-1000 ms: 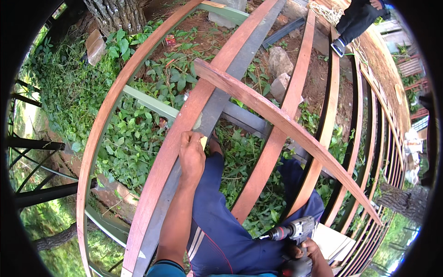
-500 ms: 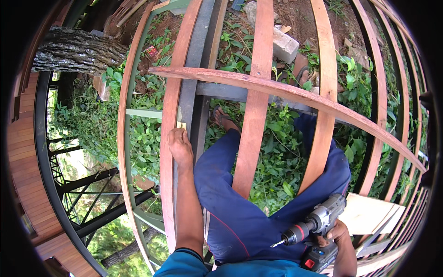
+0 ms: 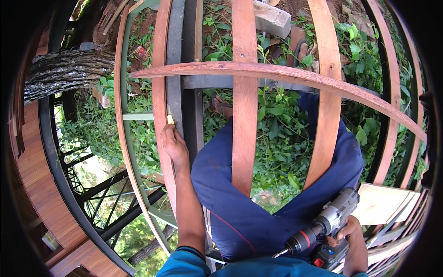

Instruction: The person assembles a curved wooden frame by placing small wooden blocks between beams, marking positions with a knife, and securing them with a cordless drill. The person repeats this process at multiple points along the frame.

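A small pale yellow piece [image 3: 170,119] sits pinched in the fingers of a worker's left hand [image 3: 174,145], on the near side of a crosswise plank [image 3: 277,74] and close to its left end, where a red-brown board [image 3: 158,99] runs beside a dark beam [image 3: 174,104]; the low wrist and short grip appear to keep the piece steady at the seam, though the fingertips partly hide how it meets the wood. Well back from the plank, toward its right end, the right hand [image 3: 349,231] has its fingers closed around the handle of a grey drill [image 3: 340,210], the bit angled inward over the lap, apparently parked clear of the other hand; whether the trigger is pressed cannot be told. Dark blue trousers [image 3: 277,226] fill the near side of the plank, knees spread, seemingly for balance among the slats [image 3: 244,138]. A pale flat panel [image 3: 380,203] lies nearer than the plank's right end, leafy plants [image 3: 281,122] show beneath it, and a concrete block [image 3: 273,19] rests beyond its middle, with a tree trunk [image 3: 69,74] off its left end.
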Available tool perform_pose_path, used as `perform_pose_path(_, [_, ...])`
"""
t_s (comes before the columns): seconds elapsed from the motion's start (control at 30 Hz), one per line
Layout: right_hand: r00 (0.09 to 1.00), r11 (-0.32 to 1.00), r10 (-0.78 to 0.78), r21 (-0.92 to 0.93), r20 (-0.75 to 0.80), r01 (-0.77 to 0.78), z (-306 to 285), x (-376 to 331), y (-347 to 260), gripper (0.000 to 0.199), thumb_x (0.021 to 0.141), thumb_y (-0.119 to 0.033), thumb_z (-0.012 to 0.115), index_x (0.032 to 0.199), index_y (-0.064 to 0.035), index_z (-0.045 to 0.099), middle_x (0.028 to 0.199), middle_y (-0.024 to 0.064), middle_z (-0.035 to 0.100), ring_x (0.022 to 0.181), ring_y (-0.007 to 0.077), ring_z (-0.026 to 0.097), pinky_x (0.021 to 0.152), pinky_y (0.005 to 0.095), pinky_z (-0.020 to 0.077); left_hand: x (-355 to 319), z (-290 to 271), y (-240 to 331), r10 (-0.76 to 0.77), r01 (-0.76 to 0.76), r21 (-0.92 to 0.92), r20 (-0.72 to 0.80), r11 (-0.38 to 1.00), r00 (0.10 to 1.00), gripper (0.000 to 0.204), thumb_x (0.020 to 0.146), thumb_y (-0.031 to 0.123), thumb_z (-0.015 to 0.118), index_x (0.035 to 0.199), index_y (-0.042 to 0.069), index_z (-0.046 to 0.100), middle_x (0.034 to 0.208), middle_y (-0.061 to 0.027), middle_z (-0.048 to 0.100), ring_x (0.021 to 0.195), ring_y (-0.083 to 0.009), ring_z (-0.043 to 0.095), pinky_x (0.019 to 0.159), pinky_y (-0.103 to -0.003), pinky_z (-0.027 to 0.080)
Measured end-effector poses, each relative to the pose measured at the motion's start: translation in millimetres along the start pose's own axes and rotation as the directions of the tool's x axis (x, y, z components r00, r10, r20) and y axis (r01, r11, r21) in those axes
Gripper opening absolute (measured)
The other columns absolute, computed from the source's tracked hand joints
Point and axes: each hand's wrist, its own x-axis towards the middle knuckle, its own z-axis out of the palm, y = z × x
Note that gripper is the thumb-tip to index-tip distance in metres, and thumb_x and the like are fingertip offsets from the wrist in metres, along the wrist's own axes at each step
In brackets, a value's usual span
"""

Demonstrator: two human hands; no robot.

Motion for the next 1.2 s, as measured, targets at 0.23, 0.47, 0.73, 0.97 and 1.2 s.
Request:
perform_pose_path(0.23, [1.0,1.0,-0.004,0.017,0.0,0.004,-1,0,-6,0.056,0.08,-0.001,0.082,0.126,0.0146,0.055,0.085,0.0263,0.069,0.073,0.0339,0.07,0.06,0.0388,0.0521,9,6,3,-0.037,0.038,0.061,-0.012,0.997,0.999,0.02,0.086,-0.01,0.065,0.104,-0.003,0.066,0.105,-0.0195,0.069,0.1,-0.0392,0.064,0.089,-0.047,0.053])
perform_pose_path(0.47, [1.0,1.0,-0.014,0.014,-0.022,0.015,3,2,-9,0.05,0.08,-0.003,0.082,0.121,0.0138,0.058,0.085,0.0257,0.071,0.073,0.0318,0.071,0.061,0.037,0.053,-7,-3,6,-0.305,0.309,-0.045,0.083,0.95,0.949,0.014,0.088,0.005,0.072,0.097,-0.004,0.068,0.082,-0.0175,0.066,0.068,-0.0261,0.063,0.062,-0.04,0.05])
perform_pose_path(0.73, [1.0,1.0,0.01,-0.012,0.005,-0.01,-4,-1,-6,0.041,0.083,-0.007,0.081,0.113,0.0149,0.063,0.087,0.0252,0.072,0.072,0.0288,0.07,0.061,0.0346,0.0534,13,-5,18,-0.349,0.334,0.166,0.067,0.928,0.935,0.03,0.095,0.02,0.076,0.117,0.0,0.074,0.074,-0.0148,0.065,0.06,-0.0277,0.063,0.058,-0.043,0.052])
perform_pose_path(0.97, [0.998,0.999,0.034,0.013,-0.06,-0.033,-2,-5,-2,0.041,0.08,-0.008,0.083,0.109,0.0147,0.065,0.088,0.0272,0.072,0.073,0.0306,0.071,0.06,0.0353,0.0529,13,-6,14,-0.184,0.142,0.346,0.094,0.928,0.978,0.022,0.094,0.009,0.071,0.114,0.0,0.075,0.102,-0.0174,0.07,0.087,-0.0359,0.071,0.074,-0.047,0.058])
perform_pose_path(1.2, [0.992,0.999,-0.014,-0.045,-0.123,0.009,-4,-8,1,0.047,0.073,-0.01,0.087,0.108,0.0141,0.066,0.088,0.0278,0.072,0.073,0.0328,0.072,0.058,0.0368,0.0521,3,-6,7,-0.161,0.137,0.274,0.066,0.952,0.985,0.019,0.092,0.006,0.071,0.109,0.002,0.076,0.101,-0.017,0.071,0.094,-0.0373,0.069,0.08,-0.049,0.057])
